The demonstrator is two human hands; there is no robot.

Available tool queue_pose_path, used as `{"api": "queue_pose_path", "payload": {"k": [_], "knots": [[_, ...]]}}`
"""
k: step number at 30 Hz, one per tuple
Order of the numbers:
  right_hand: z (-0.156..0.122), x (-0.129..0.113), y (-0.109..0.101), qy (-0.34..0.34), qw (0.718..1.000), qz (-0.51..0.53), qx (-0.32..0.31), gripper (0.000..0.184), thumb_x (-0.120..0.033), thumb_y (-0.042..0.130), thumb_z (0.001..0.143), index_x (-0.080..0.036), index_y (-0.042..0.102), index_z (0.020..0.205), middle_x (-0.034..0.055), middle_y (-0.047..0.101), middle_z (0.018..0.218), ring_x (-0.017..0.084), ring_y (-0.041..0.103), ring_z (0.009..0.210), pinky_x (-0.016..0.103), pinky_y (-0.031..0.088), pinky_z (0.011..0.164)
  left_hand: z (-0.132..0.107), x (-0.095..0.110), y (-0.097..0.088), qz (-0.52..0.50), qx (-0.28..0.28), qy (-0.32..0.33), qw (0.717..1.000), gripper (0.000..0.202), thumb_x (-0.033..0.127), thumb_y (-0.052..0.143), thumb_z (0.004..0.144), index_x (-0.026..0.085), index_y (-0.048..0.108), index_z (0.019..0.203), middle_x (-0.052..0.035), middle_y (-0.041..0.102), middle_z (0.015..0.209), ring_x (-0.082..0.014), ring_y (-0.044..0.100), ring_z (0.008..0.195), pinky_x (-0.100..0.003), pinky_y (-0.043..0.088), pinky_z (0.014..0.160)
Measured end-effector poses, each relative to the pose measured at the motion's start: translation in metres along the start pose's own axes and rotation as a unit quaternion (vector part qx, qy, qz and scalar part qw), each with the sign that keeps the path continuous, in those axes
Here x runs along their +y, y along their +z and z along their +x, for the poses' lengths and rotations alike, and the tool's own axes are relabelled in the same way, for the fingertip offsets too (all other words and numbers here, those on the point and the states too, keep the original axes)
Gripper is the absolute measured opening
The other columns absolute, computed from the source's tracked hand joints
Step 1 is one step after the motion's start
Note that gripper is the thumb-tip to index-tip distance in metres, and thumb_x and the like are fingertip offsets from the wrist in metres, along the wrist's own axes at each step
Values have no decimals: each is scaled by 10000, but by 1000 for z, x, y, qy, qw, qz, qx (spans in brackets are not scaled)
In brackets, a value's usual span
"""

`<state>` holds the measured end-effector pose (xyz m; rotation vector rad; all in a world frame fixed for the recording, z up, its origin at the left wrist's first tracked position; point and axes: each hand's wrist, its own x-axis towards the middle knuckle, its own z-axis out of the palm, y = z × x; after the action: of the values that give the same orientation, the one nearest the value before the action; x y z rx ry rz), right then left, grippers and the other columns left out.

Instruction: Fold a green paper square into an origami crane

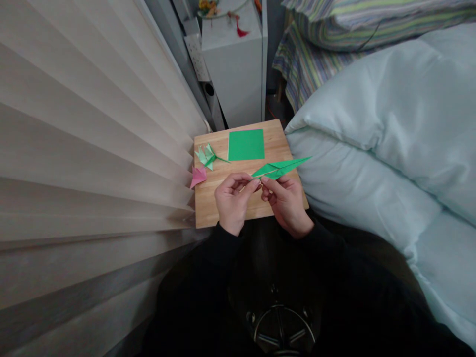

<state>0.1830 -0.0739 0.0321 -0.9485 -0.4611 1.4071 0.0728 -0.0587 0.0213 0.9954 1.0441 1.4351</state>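
Observation:
A folded piece of green origami paper (279,168), long and pointed to the right, is held above the wooden board. My left hand (234,199) pinches its left end between thumb and fingers. Close beside it, my right hand (286,201) grips the lower edge, thumb in front and fingers partly hidden behind the paper. Both thumbs almost meet at the near edge. Beyond the hands, a stack or sheet of square green paper (246,145) lies flat. To its left are a folded green paper piece with a stem (208,156) and a pink folded paper piece (198,176).
The small wooden table (208,208) carries these papers. A pleated curtain (111,129) borders it on the left, and a pale blue quilt (357,139) on the right. Behind stands a white cabinet (236,79) with a red tassel (241,30) on top.

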Motion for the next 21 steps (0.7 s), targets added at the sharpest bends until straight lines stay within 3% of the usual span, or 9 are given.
{"api": "queue_pose_path", "payload": {"k": [6,14,18,21], "knots": [[-1,-1,2,3,1000,3,1,300,-388,908,620,-204,677,672,-26,638,619,85,480,499,263,414,478,-1,5,3,-12,13,-37,999,319,339,930,652,174,692,786,20,710,706,-113,703,651,-267,626,697],[-2,2,2,-10,1000,-12,-5,287,-393,894,629,-213,682,696,-33,637,620,84,477,483,265,417,472,-1,9,1,-35,3,-73,997,334,285,912,662,180,613,766,49,667,682,-88,681,629,-210,569,652],[-3,5,3,-14,1000,-17,0,255,-344,879,637,-209,663,647,-34,618,593,89,490,496,262,414,477,0,11,-1,-38,2,-61,997,390,269,914,676,207,582,871,79,638,669,-80,658,627,-196,542,643],[-6,5,5,-18,1000,-2,8,231,-308,879,639,-210,670,652,-33,617,604,96,500,531,262,431,500,0,11,0,-81,15,-86,993,458,279,933,651,222,576,933,69,682,730,-86,663,661,-215,552,677]]}}
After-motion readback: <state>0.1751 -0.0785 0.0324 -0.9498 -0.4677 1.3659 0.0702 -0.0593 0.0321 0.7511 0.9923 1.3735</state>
